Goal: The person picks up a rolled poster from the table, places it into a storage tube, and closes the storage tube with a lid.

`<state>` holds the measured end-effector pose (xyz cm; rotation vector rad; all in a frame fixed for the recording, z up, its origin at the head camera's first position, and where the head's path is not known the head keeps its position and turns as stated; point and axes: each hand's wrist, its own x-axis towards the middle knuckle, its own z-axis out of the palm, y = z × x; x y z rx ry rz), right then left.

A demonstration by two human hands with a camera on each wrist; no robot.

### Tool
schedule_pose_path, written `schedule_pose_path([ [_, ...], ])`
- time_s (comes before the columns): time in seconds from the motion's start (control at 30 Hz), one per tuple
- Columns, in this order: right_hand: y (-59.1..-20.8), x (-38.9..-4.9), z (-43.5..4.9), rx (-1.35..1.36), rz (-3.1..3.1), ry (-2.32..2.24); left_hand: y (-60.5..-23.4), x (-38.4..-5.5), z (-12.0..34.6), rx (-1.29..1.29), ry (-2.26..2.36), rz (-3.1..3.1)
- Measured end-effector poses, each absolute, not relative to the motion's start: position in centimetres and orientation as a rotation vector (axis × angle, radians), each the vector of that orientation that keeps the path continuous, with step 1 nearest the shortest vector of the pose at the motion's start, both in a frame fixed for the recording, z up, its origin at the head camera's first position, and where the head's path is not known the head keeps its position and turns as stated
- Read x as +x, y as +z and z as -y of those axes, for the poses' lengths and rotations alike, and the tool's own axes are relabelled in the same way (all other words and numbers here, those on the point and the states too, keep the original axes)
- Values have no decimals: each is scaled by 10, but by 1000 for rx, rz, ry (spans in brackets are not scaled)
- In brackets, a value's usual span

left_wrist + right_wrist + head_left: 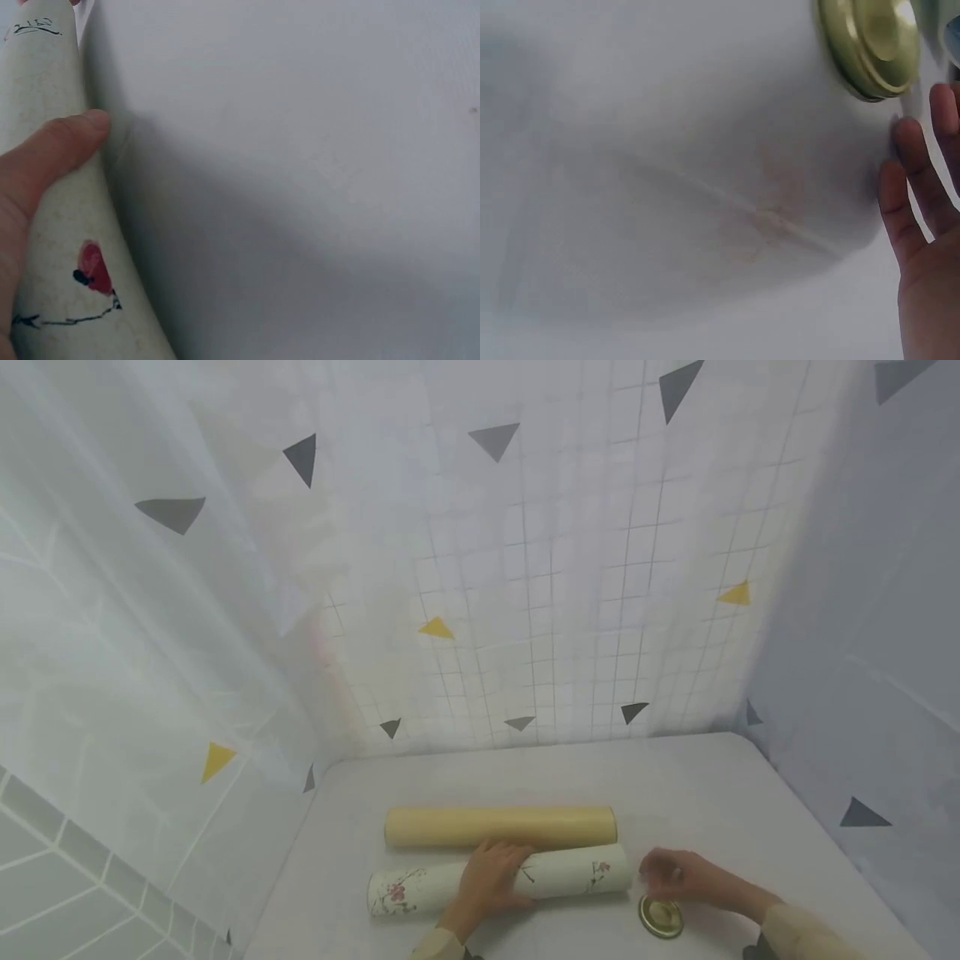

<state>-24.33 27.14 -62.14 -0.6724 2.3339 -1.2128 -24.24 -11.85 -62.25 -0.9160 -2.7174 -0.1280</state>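
Note:
A long white cardboard-like tube [573, 871] painted with pink blossoms and dark twigs lies across the white surface. My left hand [489, 878] grips it around the middle, the thumb along its near side in the left wrist view. Just off the tube's right end is my right hand [675, 875], fingers loosely bent and spread apart, with nothing seen between them. Its thumb is hidden in the right wrist view. Below that hand, a round gold metal lid [662, 917] lies flat on the surface.
A plain yellow tube [498, 827] lies just behind the painted one, roughly parallel. The white tabletop [675, 785] is bounded by a pale curtain [480, 677] with grey and yellow triangles at the back and both sides.

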Motion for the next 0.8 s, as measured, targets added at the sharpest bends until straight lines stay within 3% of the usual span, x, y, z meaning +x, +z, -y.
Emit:
schedule_pose_path([
  [0.33, -629, -238, -272, -833, -2505, -958, -625, -237, 120, -904, -98, 2766],
  [0.8, -634, -244, -269, -711, -2697, -840, -627, -238, 123, -898, -39, 2749],
])
